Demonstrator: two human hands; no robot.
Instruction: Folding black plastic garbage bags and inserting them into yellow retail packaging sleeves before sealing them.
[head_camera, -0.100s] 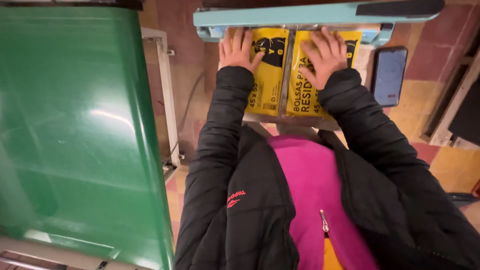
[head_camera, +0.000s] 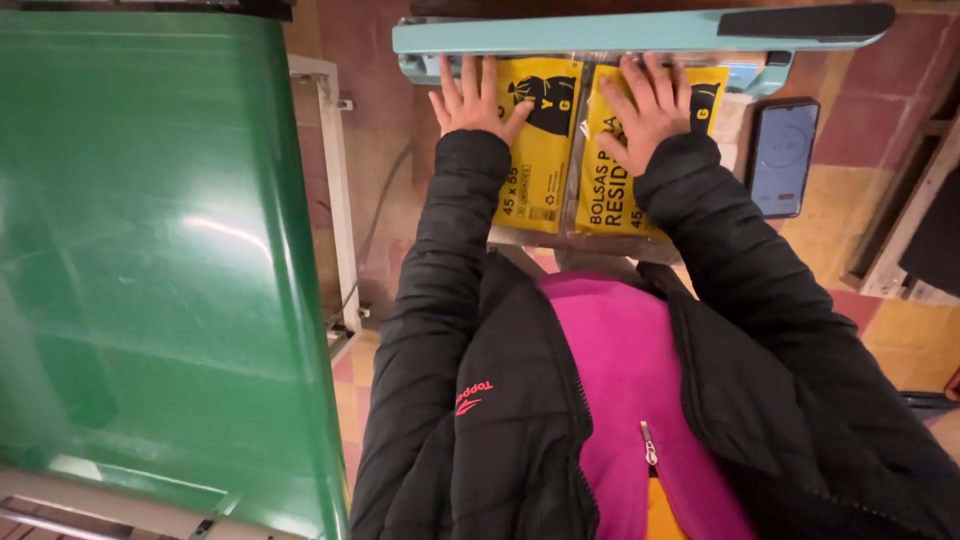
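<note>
Nearest the camera, at six o'clock, a black puffer jacket hangs open over a bright pink zipped top, and both sleeves run up toward twelve o'clock. At nine o'clock a wide green belt fills the left side, with a pale metal frame along its right edge.

Farther up, two clear packets lie side by side on a small surface, each holding a yellow printed label and what look like folded dark bags inside. The left hand lies flat with fingers spread on the left packet, gripping nothing, only pressing down. The right hand lies in the same way, open and flat, on the right packet. By my reading, the palms pin the packets so their top edges stay straight under the bar.

At twelve o'clock, the pale blue sealer arm with a black handle crosses just above the fingertips, and the packets' upper edges reach under it. At two o'clock a phone lies face up just beside the sealer, apart from the right packet. Patterned red and yellow floor tiles show beyond.
</note>
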